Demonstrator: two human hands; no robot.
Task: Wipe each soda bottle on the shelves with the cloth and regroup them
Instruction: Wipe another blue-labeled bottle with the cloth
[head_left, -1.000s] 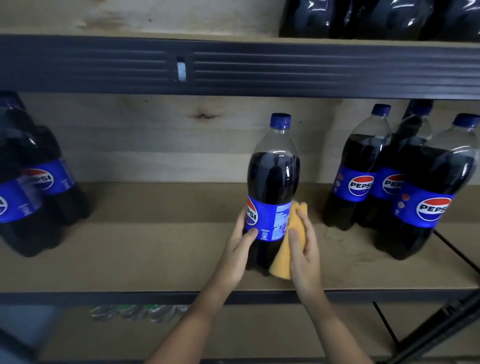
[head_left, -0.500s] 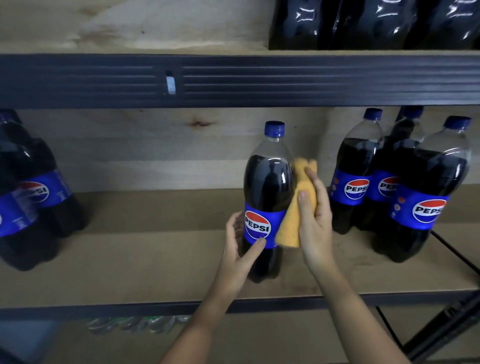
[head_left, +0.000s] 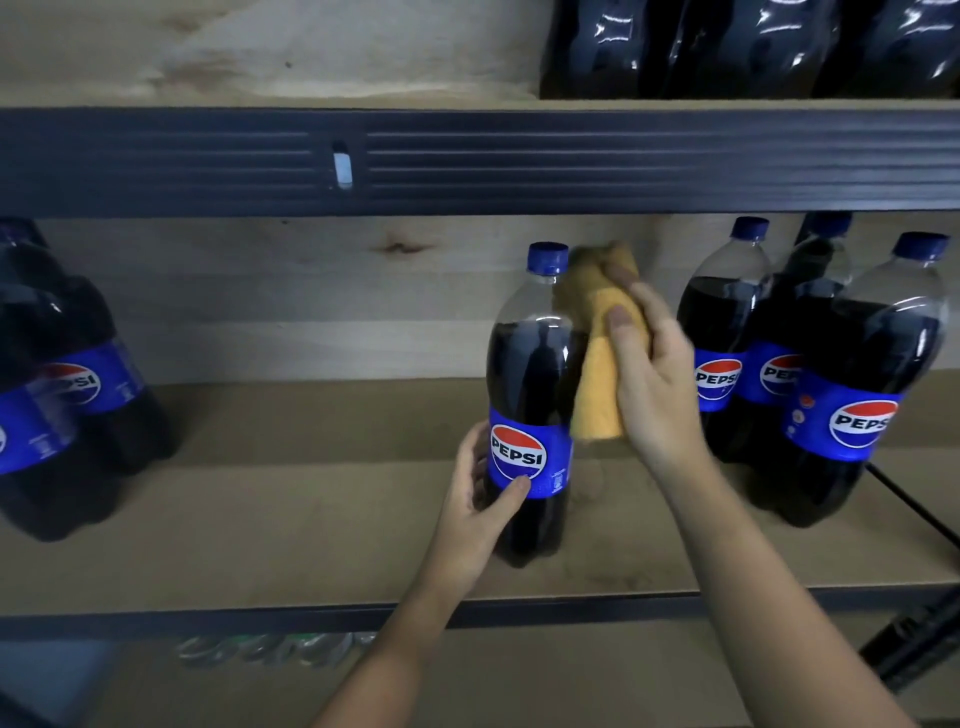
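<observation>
A Pepsi bottle with a blue cap stands upright in the middle of the wooden shelf. My left hand grips its lower body at the label, thumb on the front. My right hand holds a yellow cloth against the bottle's right shoulder and neck. Three more Pepsi bottles stand grouped at the right. Two Pepsi bottles stand at the left edge.
A dark metal beam runs above the bottles, with dark wrapped bottles on the shelf over it. Bottle tops show on the shelf below. A black diagonal brace crosses at the lower right.
My right hand has slid the cloth up the bottle's right side, from the label to the shoulder and neck. The bottle has turned so its logo faces me. My left hand keeps its grip.
</observation>
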